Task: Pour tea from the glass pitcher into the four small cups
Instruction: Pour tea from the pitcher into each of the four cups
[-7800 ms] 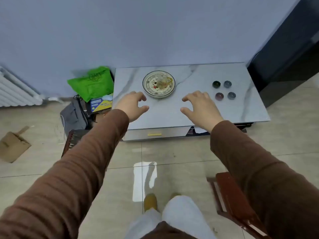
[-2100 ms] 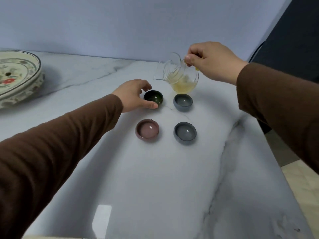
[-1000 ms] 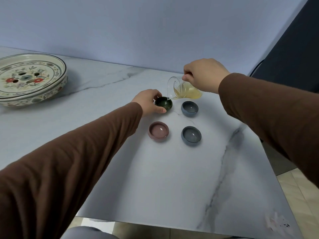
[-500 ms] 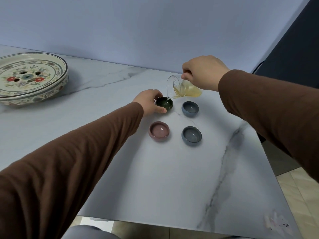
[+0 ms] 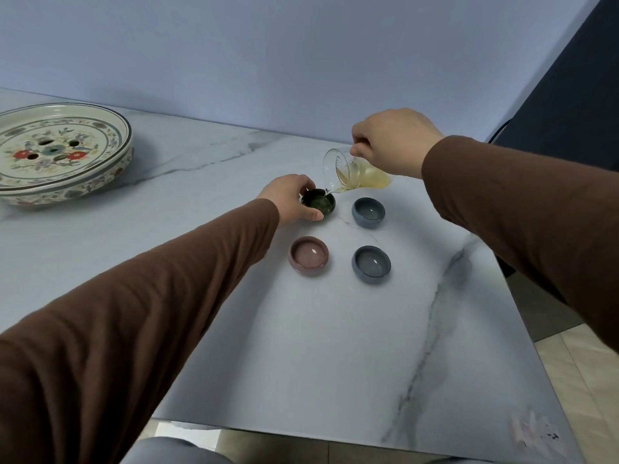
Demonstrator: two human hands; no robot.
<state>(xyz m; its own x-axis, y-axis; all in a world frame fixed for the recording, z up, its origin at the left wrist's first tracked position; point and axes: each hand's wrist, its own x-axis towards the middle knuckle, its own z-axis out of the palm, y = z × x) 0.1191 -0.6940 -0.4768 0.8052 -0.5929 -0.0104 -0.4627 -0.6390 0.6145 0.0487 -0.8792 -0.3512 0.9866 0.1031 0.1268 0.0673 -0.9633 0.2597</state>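
Glass pitcher (image 5: 351, 174) tipped sideways over green cup (image 5: 318, 203), clamped by right hand (image 5: 392, 142) fingers (image 5: 360, 149) | left hand (image 5: 289, 199) fingers curled on green cup, likely steadying it against the stream | pink cup (image 5: 308, 255), two blue-grey cups (image 5: 368, 212) near on table (image 5: 301, 346), fill unclear | pitcher handle hidden; patterned tray (image 5: 60, 155) cut off left
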